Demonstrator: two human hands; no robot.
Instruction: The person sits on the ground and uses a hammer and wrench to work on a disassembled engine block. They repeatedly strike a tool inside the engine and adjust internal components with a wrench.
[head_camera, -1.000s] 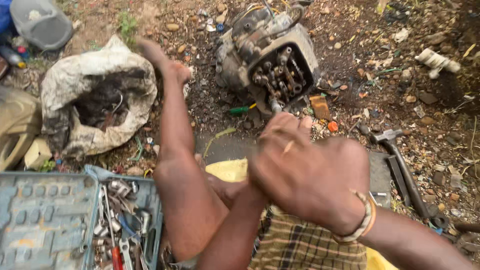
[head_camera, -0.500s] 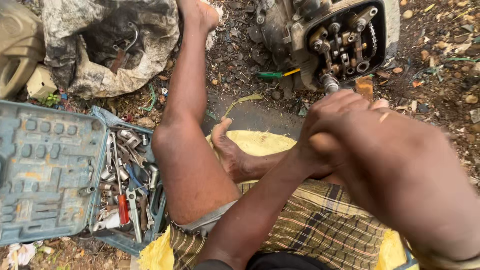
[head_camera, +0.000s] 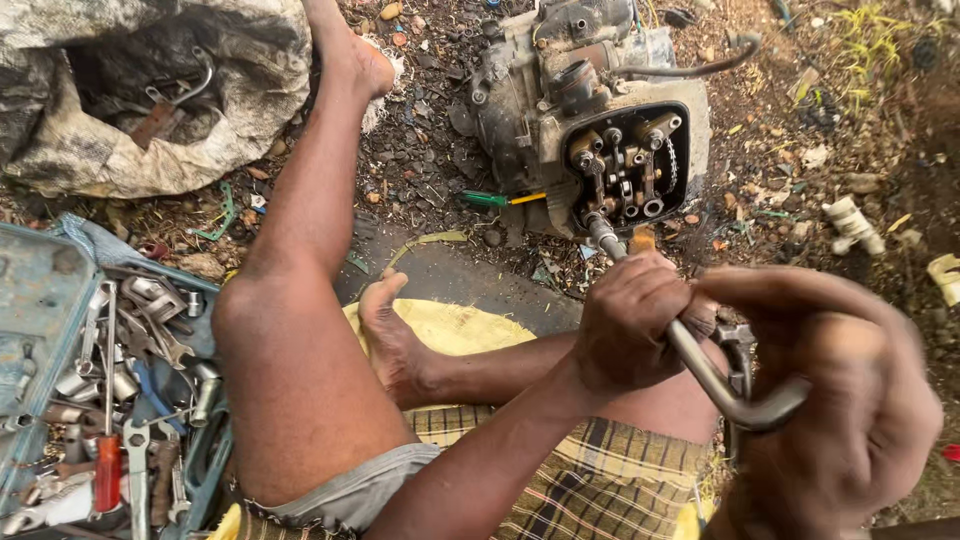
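Left hand (head_camera: 632, 322) clenched around bent metal wrench (head_camera: 700, 365), tip seated on engine (head_camera: 590, 120). Right hand (head_camera: 840, 400) curled over its handle end. Toolbox (head_camera: 60, 380) lying open alongside.

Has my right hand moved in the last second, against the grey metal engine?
Yes. The right hand moved rightward, to the elbow of the bent steel wrench, away from the grey metal engine.

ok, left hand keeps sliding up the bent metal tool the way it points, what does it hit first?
The left hand grips the bent metal tool, which points up toward the engine. Going straight on, it would probably first meet the open valve area, where the tool's tip seems seated. Depth is unclear.
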